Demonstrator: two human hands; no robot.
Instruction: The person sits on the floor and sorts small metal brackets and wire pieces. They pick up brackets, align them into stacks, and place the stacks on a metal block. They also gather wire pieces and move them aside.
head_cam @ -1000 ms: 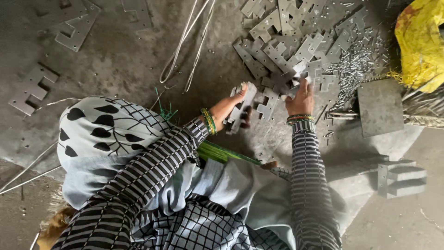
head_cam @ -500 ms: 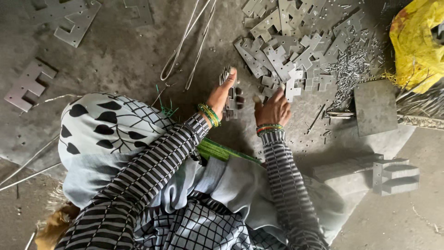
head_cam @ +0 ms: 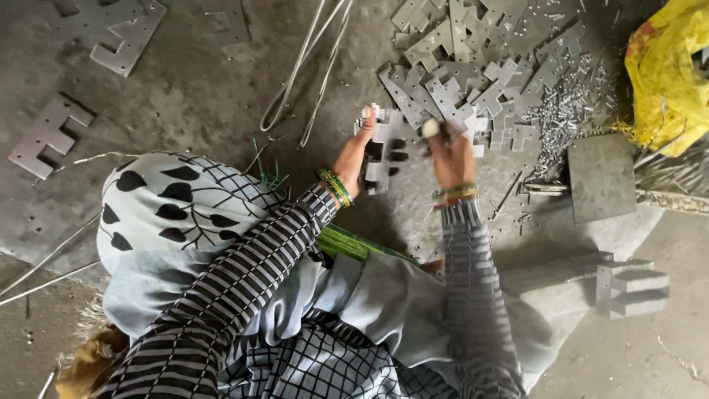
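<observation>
My left hand (head_cam: 353, 159) grips a small stack of grey notched metal plates (head_cam: 379, 150), held upright above the dusty floor. My right hand (head_cam: 450, 157) is raised just right of the stack, its fingers pinched on a small pale piece (head_cam: 430, 127) at the fingertips. What that piece is I cannot tell. Both wrists wear bangles over striped sleeves. Just beyond my hands lies a heap of similar cut metal plates (head_cam: 473, 66).
Small screws or nails (head_cam: 569, 111) are scattered right of the heap. A yellow sack (head_cam: 665, 81) sits at the far right, a grey square slab (head_cam: 602, 177) below it. Bent wire (head_cam: 306, 70) runs across the floor. Loose plates (head_cam: 48, 137) lie left; stacked plates (head_cam: 628, 288) lower right.
My right hand came back from the heap and rose beside the stack with a small piece. My left hand lifted the plate stack slightly and turned it more upright.
</observation>
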